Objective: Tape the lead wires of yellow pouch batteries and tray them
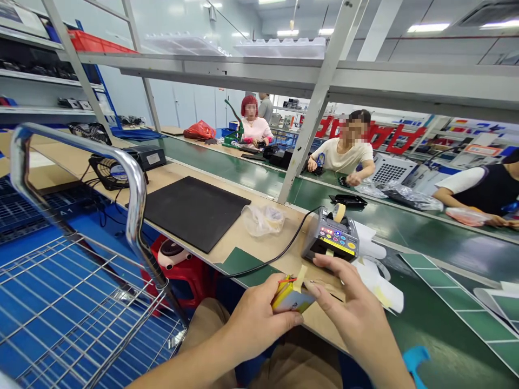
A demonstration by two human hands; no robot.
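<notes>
A: Any words to read?
B: The tape machine point(332, 237) has glowing red numbers, but they're too blurry. The black box point(146, 156) has one white label point(153, 158), too small to read. Dark marks on the yellow and silver pack point(292, 303) are unclear too.
A: Where is that pack?
B: In the left hand point(263, 313), over the table's near edge. Thumb and fingers pinch it. One tape strip point(300, 278) sticks up from it, beside red wire.
A: And the right hand point(352, 297)?
B: Its thumb and fingers are spread, close to the strip. I can't tell if the thumb touches.
A: Any bags or holders?
B: One see-through bag point(263, 221) is on the table; I can't tell what's in it. The machine holds one tape roll point(339, 212). There's one red bag point(200, 130) farther back.
A: Mats?
B: One big black mat point(198, 210).
</notes>
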